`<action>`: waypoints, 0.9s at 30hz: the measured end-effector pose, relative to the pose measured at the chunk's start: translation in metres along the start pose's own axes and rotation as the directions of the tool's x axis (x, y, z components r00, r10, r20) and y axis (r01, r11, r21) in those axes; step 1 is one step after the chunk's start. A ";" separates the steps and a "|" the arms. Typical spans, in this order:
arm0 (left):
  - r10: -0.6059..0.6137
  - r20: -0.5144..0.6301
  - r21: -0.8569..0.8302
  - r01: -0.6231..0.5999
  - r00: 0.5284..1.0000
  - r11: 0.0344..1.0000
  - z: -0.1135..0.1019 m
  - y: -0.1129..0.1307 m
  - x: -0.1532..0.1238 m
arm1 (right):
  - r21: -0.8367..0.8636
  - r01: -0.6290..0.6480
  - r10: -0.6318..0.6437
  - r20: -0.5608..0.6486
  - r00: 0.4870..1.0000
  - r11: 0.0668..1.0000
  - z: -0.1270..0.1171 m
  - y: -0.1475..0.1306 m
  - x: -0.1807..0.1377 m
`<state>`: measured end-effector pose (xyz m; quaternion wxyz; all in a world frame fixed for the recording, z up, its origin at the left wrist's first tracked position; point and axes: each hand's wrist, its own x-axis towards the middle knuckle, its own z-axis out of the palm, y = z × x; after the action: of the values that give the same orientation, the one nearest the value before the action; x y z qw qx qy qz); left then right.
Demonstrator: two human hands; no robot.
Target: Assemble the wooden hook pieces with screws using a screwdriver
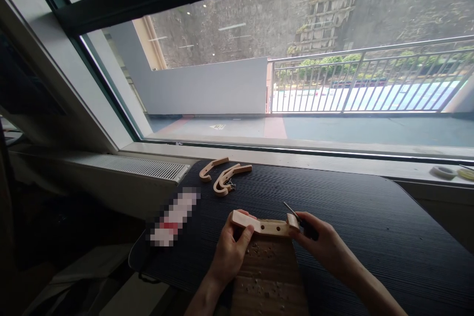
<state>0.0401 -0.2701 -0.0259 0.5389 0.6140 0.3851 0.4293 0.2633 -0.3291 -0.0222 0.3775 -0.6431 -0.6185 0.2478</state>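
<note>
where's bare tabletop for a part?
Bare: the table right of the right hand, toward the window sill; also between the loose hooks and the tool tip. Crowded: far left, hooks and metal bits; left edge, blurred item; front centre, board and held hook.

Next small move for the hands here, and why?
Probably square the wooden hook on the far end of the board before using the screwdriver-like tool. The left hand grips one end and the right hand, holding the tool, is at the curled end, so both could steady it. The tool's tip points away from the two holes.
</note>
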 end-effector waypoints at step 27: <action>-0.058 0.113 -0.016 0.060 0.992 0.998 -0.001 -0.012 0.009 | 0.009 0.068 -0.068 0.029 0.997 0.998 -0.001 0.009 0.002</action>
<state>0.0418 -0.2595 -0.0368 0.5781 0.6203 0.3678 0.3817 0.2694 -0.3266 -0.0286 0.3792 -0.6165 -0.6445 0.2464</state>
